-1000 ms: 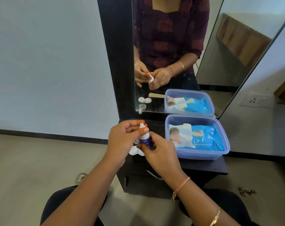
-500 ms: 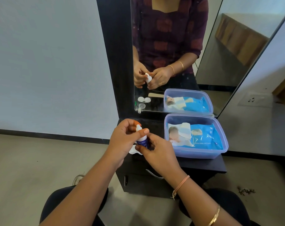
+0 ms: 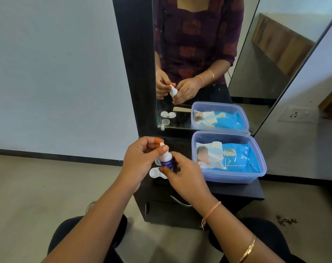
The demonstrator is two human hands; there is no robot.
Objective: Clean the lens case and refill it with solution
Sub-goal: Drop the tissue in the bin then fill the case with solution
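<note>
A small solution bottle [image 3: 167,159] with a white top and a dark blue label is held upright above the black dresser top [image 3: 237,190]. My left hand [image 3: 140,160] pinches the bottle's white neck between thumb and fingers. My right hand [image 3: 186,175] grips the labelled body from the right. The white lens case [image 3: 155,172] lies open on the dresser top just below the bottle, partly hidden by my right hand. A small round cap [image 3: 158,161] sits behind the case, close to the bottle.
A translucent blue tub [image 3: 227,177] holding a blue wet-wipes pack [image 3: 235,158] takes up the right half of the dresser top. A mirror [image 3: 199,54] stands right behind and reflects my hands and the case. The dresser's front edge is near my knees.
Both hands and the bottle have shifted slightly left and stayed together. The grips look unchanged.
</note>
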